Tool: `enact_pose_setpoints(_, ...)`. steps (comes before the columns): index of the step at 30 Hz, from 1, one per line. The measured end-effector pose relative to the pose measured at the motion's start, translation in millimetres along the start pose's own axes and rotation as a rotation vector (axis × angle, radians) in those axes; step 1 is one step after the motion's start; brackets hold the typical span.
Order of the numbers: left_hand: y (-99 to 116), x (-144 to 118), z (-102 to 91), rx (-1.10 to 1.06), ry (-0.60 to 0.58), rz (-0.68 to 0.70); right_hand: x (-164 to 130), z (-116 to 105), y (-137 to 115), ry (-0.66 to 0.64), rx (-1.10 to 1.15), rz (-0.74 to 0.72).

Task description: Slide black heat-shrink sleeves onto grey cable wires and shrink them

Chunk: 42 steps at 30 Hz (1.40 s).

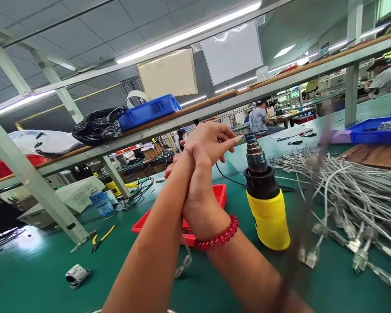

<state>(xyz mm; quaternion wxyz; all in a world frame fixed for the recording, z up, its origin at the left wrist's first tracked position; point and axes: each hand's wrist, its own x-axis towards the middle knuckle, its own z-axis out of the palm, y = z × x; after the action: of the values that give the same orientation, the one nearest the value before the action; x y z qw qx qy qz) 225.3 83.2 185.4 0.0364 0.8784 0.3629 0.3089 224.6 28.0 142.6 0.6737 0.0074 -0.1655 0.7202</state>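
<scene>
One yellow heat gun (267, 204) stands upright on the green bench (35, 269), nozzle up, just to the right of my two hands. Behind my wrists lies one red tray (220, 193); to the right sprawls one big heap of grey cables with clear connectors (352, 195), too many to count. On the left I count one pair of yellow-handled pliers (101, 238) and one small grey part (76, 274). Up on the shelf sit one blue bin (148, 111) and one black bag (97, 126); a second blue bin (374, 130) rests at the far right.

My hands are pressed together in front of me. My left hand (211, 141) is on top, fingers curled over and pointing toward the heat gun's nozzle, their tips just beside it. My right hand (198, 198), with one red bead bracelet (220, 237) at the wrist, wraps against my left forearm, fingers closed around it. Whether either hand pinches a cable I cannot tell. A clear connector (184, 261) dangles below my wrists.
</scene>
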Motion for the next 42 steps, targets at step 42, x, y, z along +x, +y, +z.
enact_pose_setpoints(42,-15,-20,-9.3,0.007,0.044,-0.054,-10,0,15,-0.009,-0.053,0.151)
